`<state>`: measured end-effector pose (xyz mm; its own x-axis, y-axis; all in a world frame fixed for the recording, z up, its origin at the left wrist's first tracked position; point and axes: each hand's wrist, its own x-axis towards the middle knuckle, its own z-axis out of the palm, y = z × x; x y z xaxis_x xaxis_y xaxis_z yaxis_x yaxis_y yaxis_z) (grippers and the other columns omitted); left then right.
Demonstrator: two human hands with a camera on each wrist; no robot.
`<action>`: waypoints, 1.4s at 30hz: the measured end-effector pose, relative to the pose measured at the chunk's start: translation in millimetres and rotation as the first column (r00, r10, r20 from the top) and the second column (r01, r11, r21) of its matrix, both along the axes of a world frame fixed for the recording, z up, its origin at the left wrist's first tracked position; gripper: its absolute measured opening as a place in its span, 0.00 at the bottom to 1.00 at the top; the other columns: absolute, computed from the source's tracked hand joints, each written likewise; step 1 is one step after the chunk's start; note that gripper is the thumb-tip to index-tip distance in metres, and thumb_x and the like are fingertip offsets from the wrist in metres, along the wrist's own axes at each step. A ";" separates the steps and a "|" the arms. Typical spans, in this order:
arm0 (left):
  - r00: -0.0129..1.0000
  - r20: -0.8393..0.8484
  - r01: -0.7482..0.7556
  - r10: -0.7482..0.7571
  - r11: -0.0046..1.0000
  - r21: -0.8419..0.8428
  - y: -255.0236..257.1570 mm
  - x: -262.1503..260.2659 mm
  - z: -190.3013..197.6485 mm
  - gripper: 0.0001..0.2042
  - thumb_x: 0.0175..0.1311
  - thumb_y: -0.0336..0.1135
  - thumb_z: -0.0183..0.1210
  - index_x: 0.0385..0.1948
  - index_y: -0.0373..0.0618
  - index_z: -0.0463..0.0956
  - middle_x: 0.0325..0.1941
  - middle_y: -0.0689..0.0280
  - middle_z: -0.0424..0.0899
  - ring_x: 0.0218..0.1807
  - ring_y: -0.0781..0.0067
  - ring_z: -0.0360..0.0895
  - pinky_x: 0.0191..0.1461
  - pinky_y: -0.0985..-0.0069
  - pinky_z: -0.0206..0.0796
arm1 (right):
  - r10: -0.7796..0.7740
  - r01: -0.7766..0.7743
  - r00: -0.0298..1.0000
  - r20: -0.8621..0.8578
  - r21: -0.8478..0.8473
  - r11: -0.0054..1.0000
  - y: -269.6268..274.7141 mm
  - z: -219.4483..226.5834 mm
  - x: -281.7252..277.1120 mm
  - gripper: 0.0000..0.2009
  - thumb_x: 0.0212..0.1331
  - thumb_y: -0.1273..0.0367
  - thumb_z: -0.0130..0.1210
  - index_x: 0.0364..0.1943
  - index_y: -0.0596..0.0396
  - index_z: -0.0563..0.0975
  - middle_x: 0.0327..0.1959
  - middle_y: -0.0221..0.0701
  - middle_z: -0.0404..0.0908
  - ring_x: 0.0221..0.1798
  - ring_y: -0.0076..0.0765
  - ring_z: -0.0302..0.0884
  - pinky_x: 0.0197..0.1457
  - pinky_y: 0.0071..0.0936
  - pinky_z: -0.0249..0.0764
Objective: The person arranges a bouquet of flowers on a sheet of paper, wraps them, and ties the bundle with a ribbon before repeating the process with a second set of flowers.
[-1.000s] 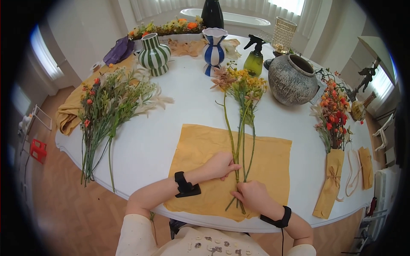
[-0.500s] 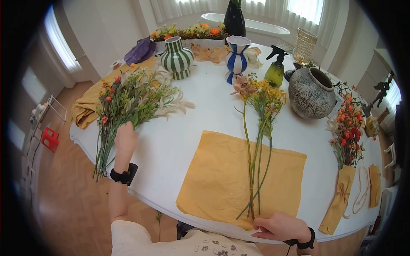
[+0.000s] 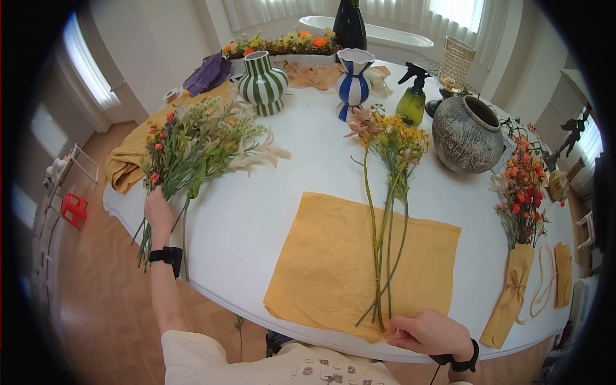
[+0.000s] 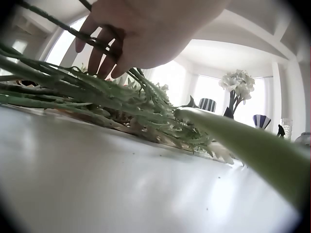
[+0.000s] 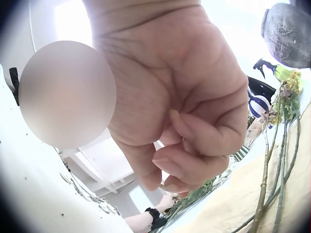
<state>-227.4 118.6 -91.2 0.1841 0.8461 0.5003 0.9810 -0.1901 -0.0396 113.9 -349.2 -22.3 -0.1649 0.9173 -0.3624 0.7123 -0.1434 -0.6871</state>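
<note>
At the table's left, my left hand (image 3: 158, 210) is over the stems of a loose pile of artificial flowers (image 3: 215, 138). In the left wrist view its fingers curl round a thin green flower stem (image 4: 58, 24), above other stems lying on the table. A few yellow and pink flowers (image 3: 404, 144) lie with long stems (image 3: 373, 237) across a square of tan wrapping paper (image 3: 321, 256). By the paper's front edge, near the stem ends, is my right hand (image 3: 433, 333); its fingers are loosely curled with nothing in them in the right wrist view.
Toward the back stand a green-striped vase (image 3: 263, 86), a blue-striped vase (image 3: 353, 83), a spray bottle (image 3: 412, 102) and a rough grey pot (image 3: 468, 138). On the right lies a wrapped bouquet (image 3: 513, 289) beside a pale ribbon (image 3: 542, 285) and folded tan paper (image 3: 563, 276).
Both hands have left the stems on the paper. The left moved to the flower pile, then further left and down onto its stems; the right drew back toward the table's front edge.
</note>
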 end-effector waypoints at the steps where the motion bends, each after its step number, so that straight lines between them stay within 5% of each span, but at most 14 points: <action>1: 0.994 0.108 0.031 -0.034 0.999 0.033 3.2 -1.6 2.8 0.09 0.58 0.28 0.47 0.38 0.42 0.74 0.29 0.52 0.78 0.35 0.50 0.75 0.36 0.61 0.66 | -0.005 0.005 1.000 -0.005 0.006 1.000 -0.1 0.9 0.5 0.11 0.57 0.61 0.51 0.31 0.54 0.70 0.17 0.36 0.72 0.21 0.46 0.71 0.23 0.36 0.65; 8: 0.968 0.177 0.132 -0.175 0.963 0.234 21.9 -6.3 39.8 0.09 0.61 0.32 0.48 0.37 0.42 0.75 0.26 0.51 0.78 0.31 0.49 0.75 0.33 0.61 0.64 | -0.005 0.005 1.000 0.007 0.029 1.000 -0.8 -0.1 0.2 0.11 0.56 0.61 0.52 0.31 0.54 0.71 0.18 0.35 0.74 0.20 0.46 0.71 0.23 0.35 0.66; 11: 0.938 0.346 -0.022 -0.022 0.992 0.121 14.2 7.3 67.8 0.09 0.61 0.34 0.49 0.37 0.42 0.75 0.26 0.54 0.78 0.31 0.54 0.76 0.31 0.63 0.64 | -0.009 0.009 1.000 0.002 0.014 1.000 -0.3 1.0 0.0 0.11 0.56 0.61 0.52 0.31 0.55 0.71 0.18 0.36 0.74 0.21 0.46 0.71 0.24 0.35 0.66; 14: 0.850 0.496 0.088 -0.178 0.976 0.200 21.1 13.5 75.2 0.10 0.63 0.34 0.47 0.36 0.39 0.74 0.24 0.58 0.79 0.28 0.63 0.78 0.29 0.68 0.65 | -0.005 0.005 1.000 -0.003 0.026 1.000 -1.1 -0.8 -0.4 0.11 0.56 0.61 0.52 0.31 0.55 0.71 0.18 0.36 0.74 0.21 0.46 0.72 0.24 0.36 0.67; 16: 0.663 0.529 0.354 -0.530 0.844 0.402 37.9 13.1 66.1 0.11 0.65 0.34 0.44 0.32 0.36 0.73 0.22 0.61 0.79 0.27 0.72 0.79 0.27 0.75 0.65 | -0.010 0.010 1.000 0.006 0.049 0.999 -2.9 -4.2 0.1 0.10 0.55 0.62 0.54 0.32 0.54 0.71 0.17 0.32 0.73 0.20 0.42 0.71 0.23 0.33 0.66; 17: 0.661 0.528 0.360 -0.533 0.843 0.400 42.8 11.9 62.4 0.11 0.65 0.34 0.44 0.32 0.36 0.73 0.22 0.61 0.79 0.27 0.72 0.79 0.27 0.75 0.65 | -0.011 0.010 1.000 0.015 0.074 0.997 -3.9 -6.1 0.1 0.10 0.53 0.63 0.55 0.33 0.53 0.72 0.16 0.29 0.72 0.19 0.37 0.71 0.23 0.29 0.66; 19: 0.588 0.763 0.418 -0.267 0.909 -0.004 44.0 9.6 57.5 0.12 0.66 0.33 0.42 0.29 0.36 0.72 0.18 0.66 0.76 0.20 0.78 0.75 0.24 0.79 0.62 | -0.010 0.010 1.000 0.005 0.061 0.998 -5.3 -7.8 0.1 0.10 0.54 0.63 0.55 0.33 0.53 0.72 0.16 0.28 0.73 0.19 0.38 0.71 0.23 0.29 0.66; 22: 0.672 0.696 0.427 -0.251 0.900 -0.087 38.3 15.8 50.8 0.11 0.66 0.33 0.42 0.29 0.38 0.71 0.15 0.69 0.70 0.15 0.81 0.68 0.19 0.81 0.58 | -0.001 0.001 1.000 -0.006 0.065 0.998 -4.2 -6.9 0.9 0.09 0.54 0.63 0.55 0.33 0.52 0.72 0.16 0.28 0.73 0.19 0.38 0.72 0.22 0.29 0.66; 24: 0.710 0.578 0.446 -0.403 0.892 0.076 46.0 17.2 39.3 0.11 0.67 0.35 0.41 0.28 0.42 0.69 0.12 0.74 0.62 0.11 0.86 0.56 0.14 0.84 0.49 | -0.007 0.007 1.000 -0.008 0.071 0.997 -5.5 -7.1 0.9 0.09 0.54 0.64 0.55 0.34 0.52 0.72 0.16 0.28 0.73 0.19 0.38 0.71 0.22 0.30 0.65; 27: 0.009 0.993 0.603 0.118 0.792 -0.099 -6.5 54.2 75.6 0.11 0.68 0.39 0.40 0.27 0.47 0.65 0.14 0.77 0.51 0.12 0.88 0.46 0.13 0.88 0.39 | -0.013 0.013 1.000 -0.001 0.053 0.999 -7.5 -7.4 2.5 0.09 0.54 0.64 0.55 0.33 0.52 0.72 0.16 0.28 0.73 0.19 0.38 0.71 0.22 0.30 0.65; 28: 0.011 0.993 0.607 0.120 0.788 -0.102 -18.0 62.8 84.1 0.11 0.68 0.39 0.40 0.27 0.47 0.65 0.14 0.77 0.51 0.12 0.88 0.46 0.13 0.88 0.39 | -0.008 0.007 1.000 0.002 0.047 0.999 -7.4 -7.3 2.6 0.09 0.54 0.64 0.55 0.33 0.52 0.71 0.15 0.28 0.72 0.19 0.38 0.71 0.22 0.30 0.65; 30: -0.295 0.951 0.758 0.090 0.628 0.176 -35.0 75.2 93.9 0.09 0.69 0.37 0.39 0.29 0.48 0.66 0.15 0.77 0.54 0.14 0.89 0.50 0.14 0.89 0.39 | -0.007 0.007 1.000 0.003 0.037 0.999 -7.0 -8.4 2.3 0.09 0.54 0.63 0.55 0.33 0.52 0.71 0.15 0.28 0.72 0.19 0.38 0.71 0.22 0.30 0.65; 35: -0.177 0.980 0.970 0.094 0.183 0.157 -115.9 129.7 87.7 0.05 0.68 0.32 0.37 0.37 0.44 0.61 0.23 0.66 0.66 0.28 0.74 0.69 0.34 0.79 0.68 | -0.004 0.005 0.998 -0.065 0.019 1.000 0.5 -7.4 2.3 0.10 0.56 0.62 0.52 0.33 0.55 0.71 0.18 0.37 0.73 0.21 0.47 0.71 0.24 0.37 0.65; 42: 0.105 0.994 0.994 0.025 0.027 -0.106 -137.6 145.4 60.1 0.05 0.69 0.33 0.37 0.37 0.45 0.60 0.28 0.63 0.76 0.32 0.73 0.78 0.32 0.81 0.74 | -0.053 0.053 0.999 -0.006 0.023 0.998 -0.8 -4.2 4.9 0.10 0.57 0.63 0.51 0.33 0.55 0.71 0.18 0.37 0.74 0.21 0.46 0.71 0.24 0.37 0.65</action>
<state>-82.1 -19.1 -31.1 0.8458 0.5270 0.0828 -0.0849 -0.0202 0.9962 118.8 -350.0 -26.5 -0.1179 0.9330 -0.3400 0.7002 -0.1647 -0.6947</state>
